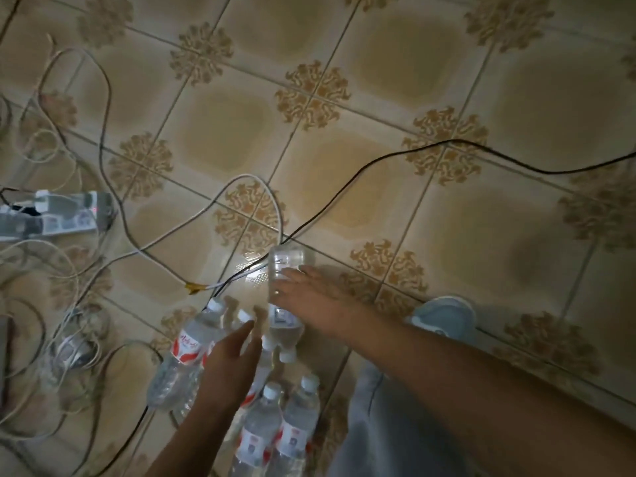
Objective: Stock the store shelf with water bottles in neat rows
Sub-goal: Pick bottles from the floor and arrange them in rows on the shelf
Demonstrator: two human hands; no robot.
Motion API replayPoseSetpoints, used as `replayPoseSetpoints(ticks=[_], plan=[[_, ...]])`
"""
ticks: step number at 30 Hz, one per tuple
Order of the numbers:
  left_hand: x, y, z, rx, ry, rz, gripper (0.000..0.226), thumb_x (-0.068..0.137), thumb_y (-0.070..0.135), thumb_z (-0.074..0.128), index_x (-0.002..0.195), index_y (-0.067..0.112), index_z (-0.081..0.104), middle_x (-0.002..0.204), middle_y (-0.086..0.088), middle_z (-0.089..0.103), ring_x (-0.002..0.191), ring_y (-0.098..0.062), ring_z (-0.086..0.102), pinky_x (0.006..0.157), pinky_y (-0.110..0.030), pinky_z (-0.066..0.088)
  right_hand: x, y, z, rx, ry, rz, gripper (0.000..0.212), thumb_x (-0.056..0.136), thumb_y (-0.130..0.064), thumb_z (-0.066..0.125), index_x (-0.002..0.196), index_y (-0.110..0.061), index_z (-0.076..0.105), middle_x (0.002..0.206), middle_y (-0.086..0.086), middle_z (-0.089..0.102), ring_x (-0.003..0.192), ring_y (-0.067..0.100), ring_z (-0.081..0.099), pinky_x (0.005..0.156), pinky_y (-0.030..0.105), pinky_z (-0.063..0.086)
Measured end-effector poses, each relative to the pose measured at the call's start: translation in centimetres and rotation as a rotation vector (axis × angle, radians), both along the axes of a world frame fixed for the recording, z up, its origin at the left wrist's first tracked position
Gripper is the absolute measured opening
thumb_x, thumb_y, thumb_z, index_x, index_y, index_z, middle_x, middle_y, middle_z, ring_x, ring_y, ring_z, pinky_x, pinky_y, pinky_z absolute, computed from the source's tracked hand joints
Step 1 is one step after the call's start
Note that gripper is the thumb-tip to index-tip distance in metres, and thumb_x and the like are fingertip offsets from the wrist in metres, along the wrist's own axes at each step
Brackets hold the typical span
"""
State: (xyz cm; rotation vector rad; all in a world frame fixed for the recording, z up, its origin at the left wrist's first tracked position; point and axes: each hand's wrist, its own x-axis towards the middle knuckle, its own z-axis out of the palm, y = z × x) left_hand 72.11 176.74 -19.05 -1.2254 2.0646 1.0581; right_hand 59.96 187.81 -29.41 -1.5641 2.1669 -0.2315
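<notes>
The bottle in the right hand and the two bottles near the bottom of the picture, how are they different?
The held bottle is gripped by the right hand and turned cap toward the camera; the two standing bottles stand upright, side by side, untouched. Its label looks pale; theirs show red marks. All are clear with white caps.

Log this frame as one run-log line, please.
right hand: grips upturned bottle | left hand: open, reaching to bottle cluster | floor: cables | shelf: unseen
</notes>
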Motion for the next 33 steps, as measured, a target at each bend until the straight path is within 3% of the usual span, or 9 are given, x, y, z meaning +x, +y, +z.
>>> replayPoseSetpoints(ticks=[4,8,13,16,18,23,26,31,33], plan=[[0.4,0.3,-0.5,0.007,0.017,-0.011,0.037,0.094,0.029,0.054,0.131,0.025,0.057,0.126,0.004,0.063,0.117,-0.011,0.057,0.104,-0.04,0.043,-0.2,-2.8,-1.9,0.088,0.19,0.214,0.026,0.087,-0.032,0.067,0.113,-0.031,0.07,0.129,-0.007,0.062,0.134,0.023,0.044,0.116,0.053,0.022],[0.7,0.5,-0.6,0.026,0.036,0.031,0.037,0.093,0.03,0.055,0.129,0.026,0.059,0.123,0.006,0.065,0.115,-0.008,0.058,0.102,-0.04,0.045,-0.4,-2.7,-2.5,0.092,0.294,0.151,0.03,0.07,-0.031,0.081,0.097,-0.03,0.07,0.108,-0.007,0.065,0.119,0.023,0.055,0.11,0.052,0.035],[-0.1,1.1,0.1,0.036,0.165,0.24,0.037,0.094,0.009,0.05,0.131,0.011,0.055,0.126,0.005,0.058,0.118,-0.012,0.051,0.105,-0.031,0.036,-2.9,1.0,-0.4,0.025,0.275,-0.209,0.05,0.065,-0.027,0.082,0.11,-0.02,0.062,0.109,0.004,0.06,0.109,0.028,0.055,0.102,0.053,0.038],[-1.1,2.4,0.5,0.12,0.179,0.253,0.041,0.092,-0.001,0.048,0.132,0.009,0.055,0.132,-0.001,0.056,0.12,-0.013,0.049,0.102,-0.029,0.035,-4.3,4.1,2.4,0.035,-0.086,-0.556,0.059,0.075,-0.034,0.077,0.127,-0.019,0.053,0.121,0.003,0.055,0.112,0.024,0.052,0.096,0.04,0.042],[-2.5,3.8,1.3,0.164,0.189,0.179,0.046,0.091,-0.003,0.047,0.133,0.014,0.054,0.133,0.0,0.055,0.122,-0.011,0.048,0.103,-0.028,0.036,-4.4,5.9,4.7,-0.061,-0.382,-0.872,0.053,0.078,-0.036,0.076,0.123,-0.018,0.055,0.117,0.002,0.057,0.106,0.023,0.056,0.088,0.036,0.047],[-7.9,8.6,6.4,0.312,0.388,0.043,0.058,0.088,-0.011,0.04,0.14,0.014,0.045,0.138,0.005,0.05,0.123,0.001,0.042,0.1,-0.016,0.033,-3.9,10.8,12.9,-0.338,-0.668,-1.267,0.039,0.076,-0.033,0.08,0.11,-0.023,0.063,0.103,-0.007,0.071,0.092,0.01,0.067,0.082,0.032,0.055],[-10.3,12.0,11.2,0.415,0.564,-0.108,0.067,0.082,-0.017,0.039,0.136,0.022,0.051,0.128,0.017,0.058,0.116,0.01,0.051,0.095,-0.008,0.04,-3.4,14.5,18.7,-0.428,-0.676,-1.331,0.034,0.078,-0.029,0.079,0.108,-0.028,0.063,0.101,-0.012,0.071,0.089,-0.001,0.066,0.08,0.024,0.054],[-11.6,18.7,19.0,0.59,0.721,-0.302,0.076,0.079,-0.019,0.039,0.131,0.033,0.056,0.124,0.013,0.064,0.119,-0.006,0.056,0.105,-0.036,0.044,-1.7,22.3,28.8,-0.547,-0.551,-1.463,0.031,0.08,-0.033,0.077,0.107,-0.033,0.063,0.101,-0.015,0.071,0.09,-0.004,0.065,0.079,0.022,0.053],[-11.6,22.2,22.6,0.646,0.767,-0.377,0.083,0.072,-0.024,0.034,0.129,0.033,0.055,0.122,0.017,0.063,0.12,-0.002,0.054,0.105,-0.026,0.042,-0.5,26.0,33.2,-0.604,-0.477,-1.53,0.026,0.08,-0.032,0.077,0.102,-0.036,0.063,0.099,-0.015,0.072,0.09,-0.003,0.066,0.08,0.024,0.054]])
